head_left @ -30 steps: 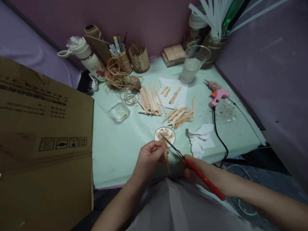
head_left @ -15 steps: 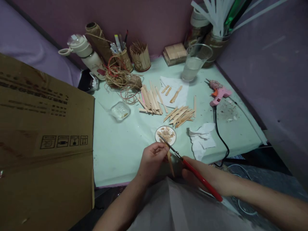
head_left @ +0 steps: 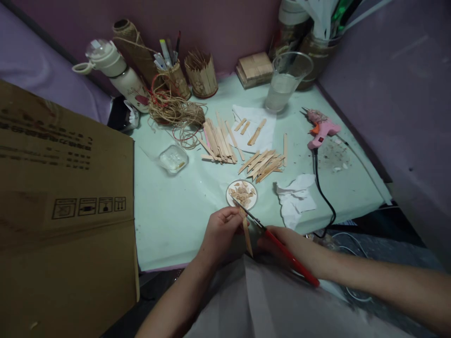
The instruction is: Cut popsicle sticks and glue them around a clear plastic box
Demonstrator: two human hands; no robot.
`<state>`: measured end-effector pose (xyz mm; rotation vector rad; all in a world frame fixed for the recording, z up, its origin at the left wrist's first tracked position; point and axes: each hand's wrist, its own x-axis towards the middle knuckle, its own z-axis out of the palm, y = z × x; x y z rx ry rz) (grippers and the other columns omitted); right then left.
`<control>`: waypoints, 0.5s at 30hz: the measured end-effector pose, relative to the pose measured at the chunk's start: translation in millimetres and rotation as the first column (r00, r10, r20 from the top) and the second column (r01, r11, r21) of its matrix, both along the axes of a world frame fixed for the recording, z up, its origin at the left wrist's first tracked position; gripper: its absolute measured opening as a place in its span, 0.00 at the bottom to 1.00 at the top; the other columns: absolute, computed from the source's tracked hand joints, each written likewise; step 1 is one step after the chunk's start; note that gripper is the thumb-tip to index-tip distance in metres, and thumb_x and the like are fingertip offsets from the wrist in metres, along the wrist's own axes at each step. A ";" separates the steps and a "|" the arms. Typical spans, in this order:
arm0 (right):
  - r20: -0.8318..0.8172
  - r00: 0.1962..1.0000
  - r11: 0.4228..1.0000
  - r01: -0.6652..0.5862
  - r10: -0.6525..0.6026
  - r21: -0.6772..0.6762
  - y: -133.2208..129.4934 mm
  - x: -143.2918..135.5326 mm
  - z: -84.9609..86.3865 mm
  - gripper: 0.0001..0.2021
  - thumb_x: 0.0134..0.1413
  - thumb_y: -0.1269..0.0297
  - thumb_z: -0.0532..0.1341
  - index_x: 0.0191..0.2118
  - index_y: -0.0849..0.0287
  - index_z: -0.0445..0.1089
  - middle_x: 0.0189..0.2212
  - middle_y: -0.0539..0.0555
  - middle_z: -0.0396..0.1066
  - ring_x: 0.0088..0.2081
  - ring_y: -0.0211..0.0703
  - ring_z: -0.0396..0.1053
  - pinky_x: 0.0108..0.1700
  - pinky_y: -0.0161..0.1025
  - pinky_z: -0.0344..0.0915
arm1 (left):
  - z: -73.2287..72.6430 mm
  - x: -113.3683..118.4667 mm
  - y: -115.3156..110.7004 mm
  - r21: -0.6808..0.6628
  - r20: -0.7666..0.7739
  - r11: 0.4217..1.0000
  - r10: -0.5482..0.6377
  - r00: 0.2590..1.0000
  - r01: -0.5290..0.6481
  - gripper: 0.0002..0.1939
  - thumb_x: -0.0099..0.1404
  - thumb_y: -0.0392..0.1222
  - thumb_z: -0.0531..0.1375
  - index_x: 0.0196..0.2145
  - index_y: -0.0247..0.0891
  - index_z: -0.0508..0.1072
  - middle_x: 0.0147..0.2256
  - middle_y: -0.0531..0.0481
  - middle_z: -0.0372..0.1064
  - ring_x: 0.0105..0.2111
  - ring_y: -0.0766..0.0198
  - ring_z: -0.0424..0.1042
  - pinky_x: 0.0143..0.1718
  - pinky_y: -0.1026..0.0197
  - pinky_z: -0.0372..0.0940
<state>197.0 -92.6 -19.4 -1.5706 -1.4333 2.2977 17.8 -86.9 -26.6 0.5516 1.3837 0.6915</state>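
Right hand (head_left: 295, 243) partly out of sight behind red-handled scissors (head_left: 291, 256).

Two hands (head_left: 221, 230) (head_left: 298, 246), one pair of scissors (head_left: 282, 246), one glue gun (head_left: 322, 129)

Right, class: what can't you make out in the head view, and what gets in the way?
In the head view:
Left hand, far fingers around the wooden stick: hidden by the hand itself.
Right hand, its grip on the scissors: partly hidden by the red handle.
White strips, upper ends: cut off by the top edge.
Cardboard box, printed text: too blurred to read.
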 end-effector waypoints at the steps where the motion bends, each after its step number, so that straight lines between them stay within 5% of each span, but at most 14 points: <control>1: 0.012 1.000 1.000 -0.004 0.004 0.002 0.4 0.5 0.5 0.16 0.52 0.49 0.61 0.28 0.59 0.67 0.24 0.50 0.66 0.27 0.40 0.59 0.32 0.38 0.57 | -1.1 -0.1 -1.0 0.002 0.000 1.000 -0.003 1.000 0.003 0.10 0.53 0.46 0.64 0.24 0.36 0.74 0.20 0.56 0.67 0.20 0.70 0.62 0.25 0.67 0.56; 7: 0.031 0.990 0.983 -0.138 0.135 0.118 6.8 0.7 13.6 0.20 0.50 0.43 0.61 0.26 0.56 0.61 0.22 0.47 0.61 0.25 0.37 0.53 0.27 0.36 0.52 | -2.4 -2.0 -6.5 0.014 0.083 0.994 -0.111 0.990 0.110 0.07 0.55 0.42 0.62 0.24 0.36 0.73 0.21 0.56 0.66 0.21 0.71 0.61 0.25 0.68 0.56; 15: 0.111 0.993 0.996 -0.058 0.050 0.068 5.5 -3.4 0.6 0.19 0.48 0.46 0.63 0.28 0.58 0.66 0.25 0.51 0.71 0.28 0.41 0.62 0.29 0.38 0.58 | -1.4 -4.6 0.2 -0.030 0.080 0.996 -0.084 0.993 0.087 0.06 0.53 0.41 0.63 0.23 0.36 0.75 0.20 0.55 0.68 0.20 0.71 0.63 0.25 0.68 0.57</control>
